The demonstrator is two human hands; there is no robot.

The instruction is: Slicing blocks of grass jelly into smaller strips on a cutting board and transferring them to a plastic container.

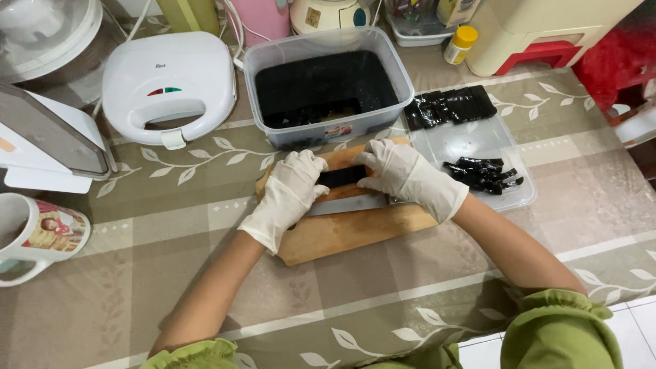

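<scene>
Both my hands wear white gloves. A black jelly block [342,175] lies on a wooden cutting board [342,236]. My left hand [290,195] pinches the block's left end. My right hand [410,179] presses on its right end. Just in front of the block, a steel knife blade [345,203] lies along the board. Its handle end is hidden under my right hand.
A clear plastic tub of black jelly [328,85] stands behind the board. A clear tray [478,147] to the right holds cut black strips. A white sandwich maker [167,85] sits at back left, a mug [34,236] at far left and a yellow-capped bottle [459,44] behind the tray.
</scene>
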